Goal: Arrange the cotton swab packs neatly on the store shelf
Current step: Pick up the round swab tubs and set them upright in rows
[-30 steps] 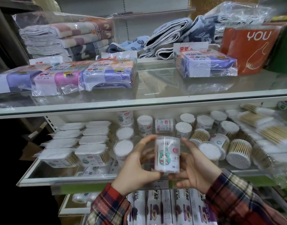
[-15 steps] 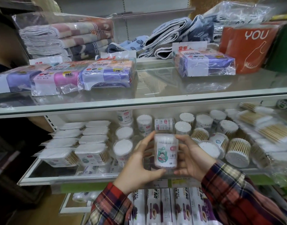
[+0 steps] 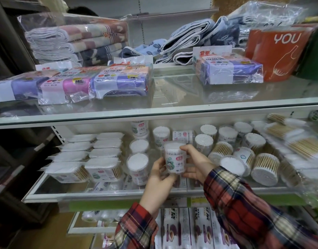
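Note:
A round clear tub of cotton swabs [image 3: 174, 157] stands upright between my hands over the middle of the lower glass shelf [image 3: 118, 192]. My left hand [image 3: 159, 177] grips its left side and base, and my right hand [image 3: 196, 163] grips its right side and top rim. Several more round swab tubs [image 3: 137, 163] stand just left of it, others stand or lie tilted to the right [image 3: 233, 165]. Flat rectangular swab packs [image 3: 100, 168] sit in two rows at the left.
Bagged wooden swabs [image 3: 303, 146] pile up at the right end. The upper glass shelf [image 3: 172, 108] carries wrapped purple packs, folded towels and an orange "YOU" box [image 3: 280, 51]. Boxes of wrap [image 3: 187, 229] fill the shelf below.
Both hands have carried the swab tub forward and down, from in front of the shelf edge to over the lower shelf between the other tubs.

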`<state>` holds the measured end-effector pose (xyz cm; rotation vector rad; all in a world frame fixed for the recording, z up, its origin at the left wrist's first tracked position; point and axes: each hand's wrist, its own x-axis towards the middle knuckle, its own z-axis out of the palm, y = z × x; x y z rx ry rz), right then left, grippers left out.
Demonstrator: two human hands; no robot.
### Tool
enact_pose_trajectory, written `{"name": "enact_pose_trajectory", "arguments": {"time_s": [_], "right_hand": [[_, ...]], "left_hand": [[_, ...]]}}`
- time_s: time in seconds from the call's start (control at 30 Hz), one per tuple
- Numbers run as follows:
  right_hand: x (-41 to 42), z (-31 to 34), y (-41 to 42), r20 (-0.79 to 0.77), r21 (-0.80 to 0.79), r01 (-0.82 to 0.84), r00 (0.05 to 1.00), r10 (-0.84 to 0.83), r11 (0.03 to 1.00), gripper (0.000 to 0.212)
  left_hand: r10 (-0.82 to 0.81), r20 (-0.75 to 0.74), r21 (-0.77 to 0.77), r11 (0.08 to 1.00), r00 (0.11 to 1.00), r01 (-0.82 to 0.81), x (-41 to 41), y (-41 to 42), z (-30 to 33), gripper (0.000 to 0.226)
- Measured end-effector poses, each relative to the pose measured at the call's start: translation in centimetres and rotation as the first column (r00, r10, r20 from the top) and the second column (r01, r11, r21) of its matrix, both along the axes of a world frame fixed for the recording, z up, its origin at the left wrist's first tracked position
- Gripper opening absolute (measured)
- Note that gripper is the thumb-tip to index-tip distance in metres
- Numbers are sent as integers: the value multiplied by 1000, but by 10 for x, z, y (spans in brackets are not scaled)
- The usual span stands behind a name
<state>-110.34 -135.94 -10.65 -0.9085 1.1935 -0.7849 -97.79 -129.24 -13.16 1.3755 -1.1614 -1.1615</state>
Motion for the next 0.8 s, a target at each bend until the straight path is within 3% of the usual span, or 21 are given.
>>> {"name": "enact_pose_trajectory", "arguments": {"time_s": [0.07, 0.2, 0.23, 0.33, 0.47, 0.8], "right_hand": [[7, -1, -1, -5, 3, 15, 1000, -15, 1000, 18], [15, -18, -7, -133, -59, 62, 989, -70, 996, 75], [16, -22, -9, -174, -101, 62, 982, -79, 993, 76], [20, -18, -7, -351, -202, 1, 933, -73, 979, 54], [24, -20, -14, -407, -271, -42, 910, -75, 962, 44], [31, -30, -21, -309, -279, -42, 950, -49, 959, 35]], "left_hand": [[21, -28, 25, 999, 999, -20, -2, -2, -6, 44], [38, -46, 64, 997, 998, -35, -5, -4, -11, 47], [48, -41, 62, 997, 998, -45, -6, -4, -12, 47], [97, -36, 61, 994, 995, -95, -5, -7, -14, 53], [126, -64, 74, 990, 990, -121, -6, -15, -18, 56], [224, -63, 156, 965, 973, -212, -9, -34, -22, 73]]}}
